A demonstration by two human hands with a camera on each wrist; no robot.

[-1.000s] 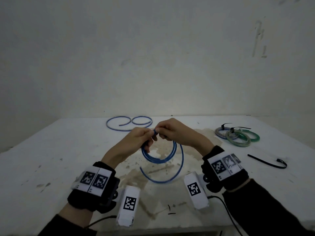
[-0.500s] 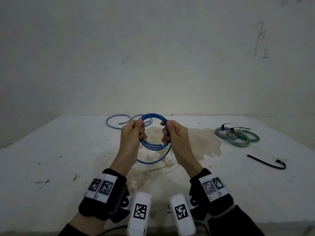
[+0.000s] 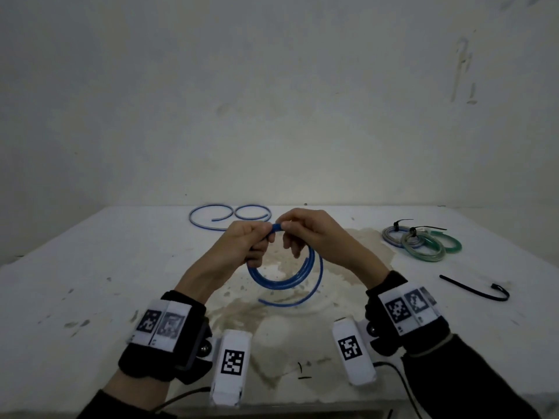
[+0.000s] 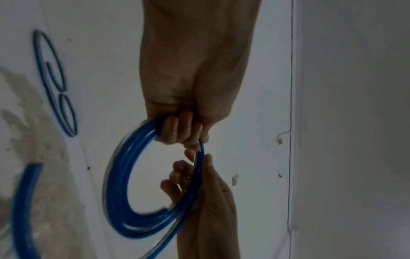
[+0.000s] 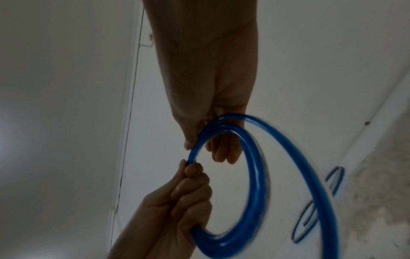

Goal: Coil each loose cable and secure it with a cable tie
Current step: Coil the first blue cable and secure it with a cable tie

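Both hands, left hand and right hand, gripping blue cable, tied coils nearby, loose tie

We see a dim, grey, even light with only soft shadows and no glare, the head view bowed at its edges by the wide lens, and both wrist views grainy, with the glossy blue plastic cable smeared by motion blur near the lens.
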